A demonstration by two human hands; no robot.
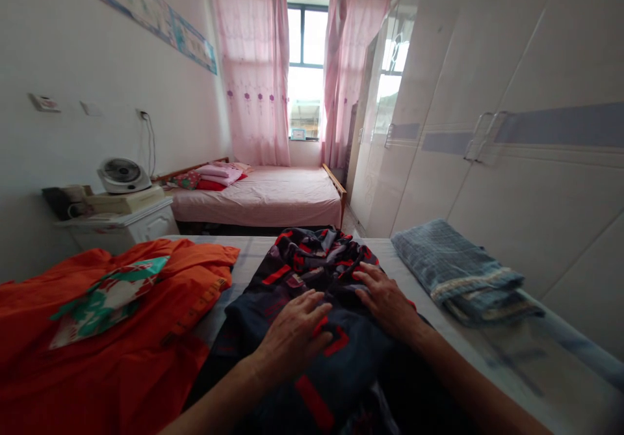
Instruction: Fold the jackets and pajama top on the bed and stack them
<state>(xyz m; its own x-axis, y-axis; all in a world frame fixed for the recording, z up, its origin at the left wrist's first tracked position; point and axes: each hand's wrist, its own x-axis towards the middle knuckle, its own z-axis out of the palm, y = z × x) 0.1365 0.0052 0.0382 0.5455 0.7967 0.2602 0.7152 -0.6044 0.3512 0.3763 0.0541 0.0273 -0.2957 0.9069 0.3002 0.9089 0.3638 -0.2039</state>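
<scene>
Fingers (373,274) loosely parted over a dark garment (361,337)

Seen from the head camera, the left hand (297,331) faces palm down; the right hand (389,303) reaches slightly farther. Beneath both, the dark garment lies bunched on a pale sheet (414,282). Left of the fingers spreads orange cloth (121,376), topped by a green-and-white piece (110,298); rightward, folded blue cloth (453,266); beyond, a pink-covered bed (277,197).

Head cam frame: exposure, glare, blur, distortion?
Head view: the window is close to blown out, while the dark, red-marked garment loses fold detail in shadow; head view: the glossy wardrobe mirrors bright light; head view: wide-angle stretch at the sides, dim corners, soft lower edges; head view: left hand and right hand slightly soft, fingers readable.
</scene>
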